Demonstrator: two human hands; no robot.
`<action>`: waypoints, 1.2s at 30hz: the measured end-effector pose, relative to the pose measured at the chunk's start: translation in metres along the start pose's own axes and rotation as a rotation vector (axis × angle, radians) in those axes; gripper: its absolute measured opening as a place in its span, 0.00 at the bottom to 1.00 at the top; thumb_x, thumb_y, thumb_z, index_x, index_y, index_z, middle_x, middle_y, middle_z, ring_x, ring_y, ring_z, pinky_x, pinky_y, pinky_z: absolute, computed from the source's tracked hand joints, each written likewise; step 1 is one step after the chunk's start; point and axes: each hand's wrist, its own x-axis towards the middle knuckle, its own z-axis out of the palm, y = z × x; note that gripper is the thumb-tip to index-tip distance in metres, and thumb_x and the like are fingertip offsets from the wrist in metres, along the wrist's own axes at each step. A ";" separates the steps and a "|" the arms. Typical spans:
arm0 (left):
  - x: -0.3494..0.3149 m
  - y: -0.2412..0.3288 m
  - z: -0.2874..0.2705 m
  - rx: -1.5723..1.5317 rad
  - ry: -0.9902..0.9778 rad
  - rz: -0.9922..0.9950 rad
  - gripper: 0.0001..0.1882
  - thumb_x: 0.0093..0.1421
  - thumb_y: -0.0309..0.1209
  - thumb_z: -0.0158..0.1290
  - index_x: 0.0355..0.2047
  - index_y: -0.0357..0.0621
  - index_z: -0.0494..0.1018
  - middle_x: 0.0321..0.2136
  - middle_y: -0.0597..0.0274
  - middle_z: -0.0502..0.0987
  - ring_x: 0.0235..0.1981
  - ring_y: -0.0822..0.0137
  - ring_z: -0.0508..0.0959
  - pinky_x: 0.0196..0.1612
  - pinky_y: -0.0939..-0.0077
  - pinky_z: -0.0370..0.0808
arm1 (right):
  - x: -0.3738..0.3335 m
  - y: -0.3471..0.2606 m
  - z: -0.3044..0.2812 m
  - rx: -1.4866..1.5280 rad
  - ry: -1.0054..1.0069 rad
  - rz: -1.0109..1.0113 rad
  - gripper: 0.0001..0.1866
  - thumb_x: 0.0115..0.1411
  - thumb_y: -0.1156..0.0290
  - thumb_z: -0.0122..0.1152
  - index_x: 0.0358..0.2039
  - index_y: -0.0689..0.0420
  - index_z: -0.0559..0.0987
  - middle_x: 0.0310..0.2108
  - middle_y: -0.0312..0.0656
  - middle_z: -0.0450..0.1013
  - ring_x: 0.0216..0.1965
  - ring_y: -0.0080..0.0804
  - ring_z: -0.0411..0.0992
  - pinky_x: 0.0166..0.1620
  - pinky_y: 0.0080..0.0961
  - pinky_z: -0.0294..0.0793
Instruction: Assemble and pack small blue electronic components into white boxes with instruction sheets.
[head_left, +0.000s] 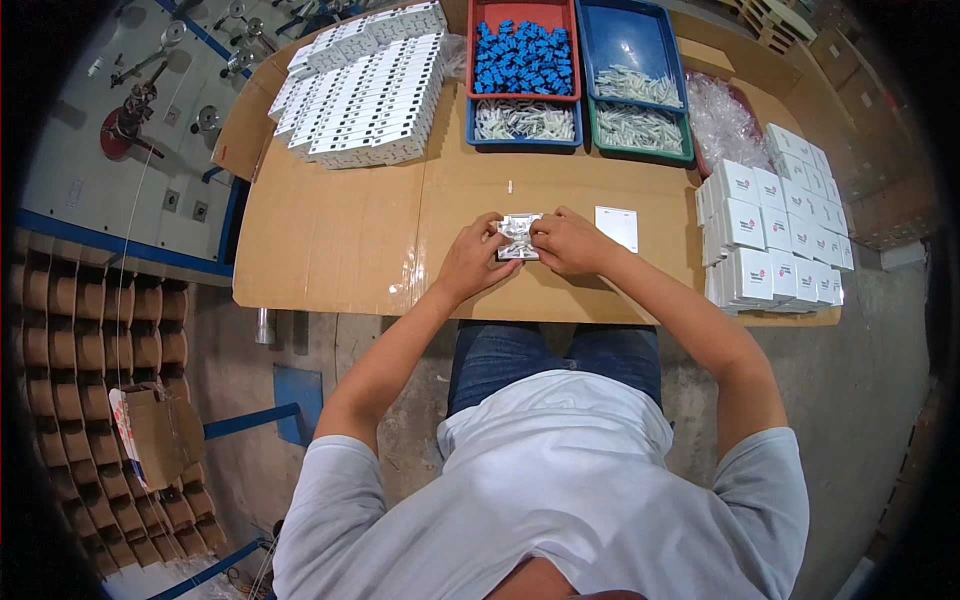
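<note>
Near the front edge of the cardboard-covered table lies a small open white box point(519, 256) with clear, shiny plastic and pale pieces point(515, 232) inside. My left hand point(472, 260) grips the box's left side, its thumb along the near edge. From the right, my right hand point(568, 242) closes its fingers on the contents at the box's right side. What exactly its fingertips pinch is hidden. Just right of that hand lies a flat white square piece point(616, 229), perhaps a lid. Beyond the box rests a tiny white strip point(510, 186).
White boxes are stacked in rows point(370, 100) at far left, and more white boxes point(770, 240) at right. A red tray point(470, 50) of blue parts, blue trays point(630, 35) and a green tray point(688, 150) of small packets stand at the back. Clear bags point(725, 125) lie beside them.
</note>
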 end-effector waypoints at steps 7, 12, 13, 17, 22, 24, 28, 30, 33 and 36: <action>0.005 0.003 -0.004 -0.044 -0.001 -0.018 0.19 0.50 0.36 0.70 0.38 0.41 0.78 0.53 0.51 0.75 0.47 0.52 0.77 0.52 0.60 0.75 | -0.008 -0.006 0.005 0.164 0.148 0.151 0.08 0.58 0.70 0.61 0.35 0.58 0.82 0.40 0.42 0.76 0.38 0.46 0.76 0.46 0.44 0.73; 0.005 0.005 -0.007 -0.059 -0.012 -0.032 0.19 0.50 0.36 0.69 0.39 0.41 0.79 0.53 0.51 0.75 0.48 0.52 0.77 0.52 0.59 0.74 | -0.007 -0.009 0.007 0.057 0.160 0.105 0.08 0.58 0.71 0.60 0.37 0.58 0.82 0.41 0.45 0.76 0.37 0.48 0.77 0.44 0.45 0.75; 0.005 0.005 -0.007 -0.058 -0.018 -0.038 0.19 0.50 0.36 0.69 0.40 0.41 0.79 0.53 0.51 0.75 0.48 0.52 0.77 0.52 0.59 0.74 | -0.007 -0.008 0.008 0.074 0.187 0.123 0.08 0.58 0.71 0.60 0.36 0.58 0.82 0.41 0.45 0.77 0.37 0.49 0.77 0.44 0.45 0.75; 0.003 0.005 -0.010 -0.059 -0.047 -0.068 0.19 0.52 0.38 0.69 0.39 0.42 0.79 0.54 0.52 0.74 0.49 0.51 0.76 0.54 0.58 0.73 | -0.004 -0.015 -0.002 0.160 0.254 0.111 0.08 0.57 0.72 0.60 0.36 0.60 0.81 0.40 0.46 0.78 0.38 0.50 0.77 0.45 0.46 0.75; 0.005 0.003 -0.010 -0.050 -0.087 -0.068 0.23 0.54 0.39 0.68 0.45 0.42 0.76 0.55 0.52 0.73 0.53 0.50 0.74 0.57 0.57 0.71 | 0.000 -0.004 -0.001 0.224 0.154 0.169 0.08 0.57 0.73 0.60 0.37 0.61 0.81 0.36 0.48 0.78 0.39 0.50 0.77 0.46 0.46 0.75; 0.005 0.000 -0.008 -0.038 -0.086 -0.067 0.26 0.54 0.39 0.67 0.49 0.42 0.75 0.55 0.52 0.73 0.54 0.49 0.73 0.58 0.57 0.70 | 0.001 0.001 0.001 0.260 0.130 0.191 0.08 0.57 0.73 0.60 0.37 0.61 0.82 0.35 0.49 0.78 0.39 0.50 0.77 0.45 0.46 0.75; 0.006 -0.006 -0.003 -0.053 -0.061 -0.110 0.40 0.54 0.44 0.66 0.62 0.41 0.63 0.59 0.49 0.68 0.61 0.49 0.68 0.62 0.57 0.65 | 0.004 0.014 0.000 0.332 0.288 0.182 0.08 0.57 0.74 0.60 0.36 0.61 0.81 0.34 0.50 0.78 0.36 0.51 0.77 0.41 0.43 0.76; 0.009 -0.007 -0.003 -0.041 -0.039 -0.105 0.44 0.55 0.47 0.65 0.65 0.40 0.59 0.61 0.48 0.66 0.63 0.50 0.66 0.64 0.57 0.63 | 0.007 0.025 -0.010 0.409 0.323 0.273 0.07 0.58 0.75 0.60 0.37 0.60 0.82 0.33 0.48 0.79 0.34 0.46 0.78 0.37 0.36 0.77; 0.015 -0.006 -0.006 0.023 -0.081 -0.160 0.51 0.52 0.54 0.65 0.68 0.38 0.56 0.63 0.47 0.64 0.67 0.50 0.62 0.69 0.53 0.57 | 0.015 0.052 -0.025 0.463 0.446 0.424 0.07 0.61 0.76 0.61 0.39 0.61 0.82 0.33 0.45 0.79 0.34 0.36 0.78 0.38 0.31 0.76; 0.014 -0.006 -0.005 0.045 -0.083 -0.216 0.56 0.50 0.59 0.65 0.68 0.35 0.55 0.64 0.46 0.64 0.68 0.50 0.60 0.71 0.51 0.52 | 0.034 0.091 -0.041 0.436 0.585 0.498 0.08 0.62 0.73 0.61 0.40 0.61 0.83 0.33 0.46 0.80 0.33 0.34 0.78 0.38 0.29 0.76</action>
